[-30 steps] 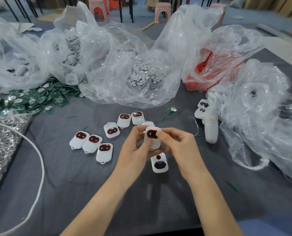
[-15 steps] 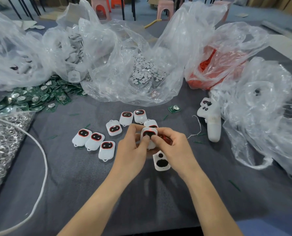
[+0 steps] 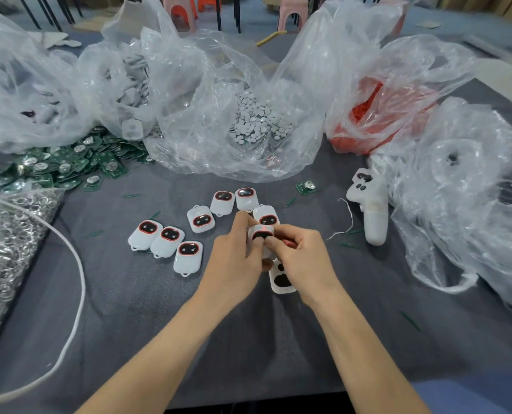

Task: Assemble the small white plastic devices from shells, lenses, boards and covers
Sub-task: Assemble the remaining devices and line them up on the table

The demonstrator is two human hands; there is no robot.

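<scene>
Both hands hold one small white device (image 3: 260,233) with a red-rimmed dark lens, just above the grey table. My left hand (image 3: 233,258) grips its left side, thumb on the lens. My right hand (image 3: 301,258) pinches its right side, thumb pressing the front, and something red shows under its fingers. An empty white shell (image 3: 281,280) with dark cut-outs lies below the hands, partly hidden. Several finished devices (image 3: 171,237) lie in an arc to the left and behind.
Green circuit boards (image 3: 60,165) are heaped at the left. Clear bags hold white covers (image 3: 129,91), round grey discs (image 3: 254,121), red parts (image 3: 377,115) and white shells (image 3: 457,162). A white controller (image 3: 372,210) lies right. Metal rings (image 3: 3,243) and a white cable (image 3: 75,264) fill the left edge.
The hands have lowered the device toward the table and closed in on it; both thumbs now press on its front. The view has shifted slightly.
</scene>
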